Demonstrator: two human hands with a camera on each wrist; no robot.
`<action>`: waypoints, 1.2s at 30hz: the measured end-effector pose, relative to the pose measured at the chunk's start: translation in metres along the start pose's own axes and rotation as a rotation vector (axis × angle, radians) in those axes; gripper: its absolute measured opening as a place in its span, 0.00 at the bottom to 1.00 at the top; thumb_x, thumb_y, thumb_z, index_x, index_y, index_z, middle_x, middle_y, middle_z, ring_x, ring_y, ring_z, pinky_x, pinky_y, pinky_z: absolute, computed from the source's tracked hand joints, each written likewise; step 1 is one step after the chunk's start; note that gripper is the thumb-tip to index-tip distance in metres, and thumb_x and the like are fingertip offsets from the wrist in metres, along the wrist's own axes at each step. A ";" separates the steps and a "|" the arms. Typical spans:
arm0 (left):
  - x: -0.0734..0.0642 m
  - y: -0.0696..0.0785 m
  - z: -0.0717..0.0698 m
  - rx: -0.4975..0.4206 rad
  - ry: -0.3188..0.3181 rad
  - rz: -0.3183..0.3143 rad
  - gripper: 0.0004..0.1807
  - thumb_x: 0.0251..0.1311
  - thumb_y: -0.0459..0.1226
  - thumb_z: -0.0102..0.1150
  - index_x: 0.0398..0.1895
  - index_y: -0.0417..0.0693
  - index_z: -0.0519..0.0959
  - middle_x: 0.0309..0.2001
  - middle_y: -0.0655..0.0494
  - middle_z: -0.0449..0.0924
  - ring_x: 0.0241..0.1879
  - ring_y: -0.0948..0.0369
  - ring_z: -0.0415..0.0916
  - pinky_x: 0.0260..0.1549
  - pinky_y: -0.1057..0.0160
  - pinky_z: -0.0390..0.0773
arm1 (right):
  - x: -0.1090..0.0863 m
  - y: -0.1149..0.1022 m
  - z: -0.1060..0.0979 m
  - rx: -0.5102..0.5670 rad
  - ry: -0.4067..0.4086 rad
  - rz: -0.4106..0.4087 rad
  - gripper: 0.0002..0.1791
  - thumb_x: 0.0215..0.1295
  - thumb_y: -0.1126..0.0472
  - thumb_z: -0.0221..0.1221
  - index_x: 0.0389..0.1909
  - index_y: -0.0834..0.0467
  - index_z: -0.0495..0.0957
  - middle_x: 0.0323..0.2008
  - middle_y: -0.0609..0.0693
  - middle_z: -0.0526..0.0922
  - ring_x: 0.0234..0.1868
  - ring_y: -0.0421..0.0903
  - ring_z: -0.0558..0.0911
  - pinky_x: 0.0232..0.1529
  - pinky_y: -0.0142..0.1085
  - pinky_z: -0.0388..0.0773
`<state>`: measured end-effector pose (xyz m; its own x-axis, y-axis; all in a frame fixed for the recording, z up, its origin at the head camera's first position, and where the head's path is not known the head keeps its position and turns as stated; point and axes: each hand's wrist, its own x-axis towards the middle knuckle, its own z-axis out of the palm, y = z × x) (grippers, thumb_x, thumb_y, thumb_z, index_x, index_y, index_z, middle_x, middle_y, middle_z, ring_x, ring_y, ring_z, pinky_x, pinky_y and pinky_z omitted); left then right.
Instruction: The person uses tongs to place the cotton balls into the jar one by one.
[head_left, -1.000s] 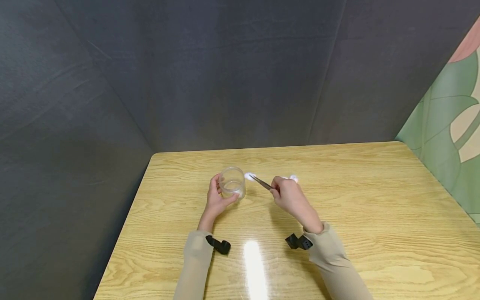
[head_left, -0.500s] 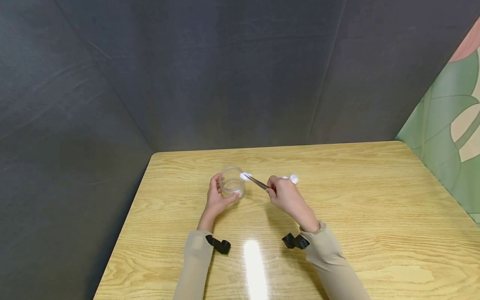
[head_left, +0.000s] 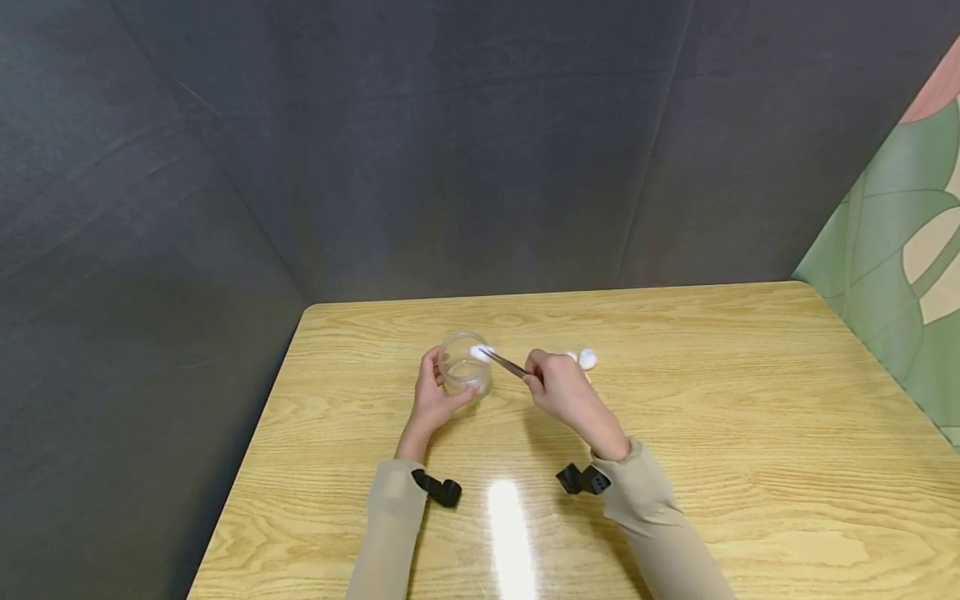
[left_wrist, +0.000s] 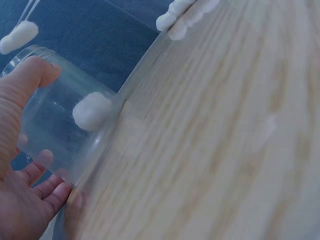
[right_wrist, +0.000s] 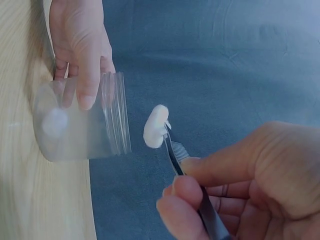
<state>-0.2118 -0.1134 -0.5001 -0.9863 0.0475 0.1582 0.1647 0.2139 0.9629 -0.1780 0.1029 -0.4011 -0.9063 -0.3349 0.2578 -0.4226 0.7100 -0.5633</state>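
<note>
My left hand (head_left: 435,397) grips a clear plastic jar (head_left: 467,377) that stands upright on the table, thumb on the near side and fingers around the far side. One white cotton ball (left_wrist: 93,111) lies at the bottom of the jar. My right hand (head_left: 564,388) pinches a pair of metal tweezers (right_wrist: 175,156). Between the tweezer tips is another cotton ball (right_wrist: 156,126), squeezed into a long shape. It hangs just above the jar's open, threaded rim (right_wrist: 118,112), overlapping the mouth in the head view.
Several more cotton balls (head_left: 587,358) lie on the wooden table (head_left: 720,400), beyond and to the right of my right hand. Dark cloth panels (head_left: 465,150) rise behind the table and along its left side. A leaf-patterned surface (head_left: 885,275) is at the right.
My right hand has moved left, bringing the tweezers and their cotton ball from beside the jar to over its mouth. The left hand and jar have stayed in place.
</note>
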 end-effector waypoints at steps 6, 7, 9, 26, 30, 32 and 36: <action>-0.007 0.022 -0.002 -0.015 -0.017 -0.003 0.44 0.46 0.28 0.68 0.65 0.33 0.54 0.60 0.30 0.59 0.56 0.36 0.62 0.53 0.42 0.65 | 0.003 0.000 0.005 0.015 -0.014 0.001 0.06 0.58 0.72 0.59 0.25 0.61 0.73 0.17 0.49 0.72 0.16 0.40 0.67 0.16 0.31 0.65; -0.008 0.024 -0.002 -0.012 -0.016 -0.004 0.44 0.46 0.28 0.68 0.65 0.33 0.54 0.60 0.30 0.59 0.56 0.36 0.61 0.53 0.42 0.65 | 0.004 0.000 0.006 0.016 -0.018 0.003 0.06 0.58 0.72 0.59 0.25 0.61 0.73 0.17 0.49 0.72 0.16 0.40 0.67 0.16 0.31 0.65; -0.009 0.026 -0.002 -0.009 -0.015 -0.004 0.44 0.46 0.28 0.67 0.65 0.33 0.54 0.60 0.30 0.59 0.56 0.35 0.61 0.53 0.42 0.64 | 0.005 0.000 0.007 0.018 -0.024 0.004 0.06 0.58 0.72 0.59 0.25 0.61 0.73 0.17 0.48 0.72 0.16 0.40 0.67 0.16 0.31 0.65; -0.010 0.027 -0.002 -0.007 -0.011 -0.007 0.44 0.45 0.27 0.68 0.65 0.32 0.55 0.60 0.29 0.59 0.56 0.35 0.60 0.53 0.41 0.64 | 0.009 0.001 0.016 0.003 -0.061 0.057 0.06 0.58 0.71 0.59 0.25 0.62 0.73 0.17 0.49 0.73 0.16 0.41 0.68 0.17 0.31 0.65; -0.007 0.020 -0.001 -0.014 -0.006 0.008 0.44 0.44 0.27 0.68 0.65 0.33 0.55 0.60 0.29 0.59 0.55 0.35 0.61 0.52 0.41 0.65 | 0.009 0.002 0.017 -0.008 -0.064 0.066 0.06 0.58 0.70 0.60 0.25 0.62 0.73 0.17 0.49 0.73 0.17 0.42 0.69 0.17 0.32 0.66; -0.004 0.011 0.000 -0.010 -0.001 0.003 0.45 0.44 0.28 0.69 0.65 0.36 0.55 0.60 0.32 0.60 0.55 0.37 0.62 0.51 0.43 0.65 | 0.009 0.002 0.017 -0.013 -0.064 0.070 0.06 0.58 0.70 0.60 0.25 0.62 0.73 0.17 0.49 0.73 0.17 0.42 0.69 0.17 0.32 0.66; 0.002 -0.008 0.001 0.006 0.011 -0.006 0.45 0.44 0.30 0.70 0.66 0.42 0.56 0.60 0.38 0.61 0.55 0.42 0.64 0.51 0.47 0.66 | 0.009 0.002 0.016 -0.014 -0.068 0.087 0.06 0.59 0.70 0.60 0.25 0.62 0.72 0.18 0.50 0.73 0.17 0.42 0.69 0.18 0.32 0.65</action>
<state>-0.2148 -0.1141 -0.5074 -0.9873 0.0351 0.1550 0.1589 0.2203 0.9624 -0.1867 0.0916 -0.4131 -0.9372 -0.3129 0.1541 -0.3430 0.7465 -0.5702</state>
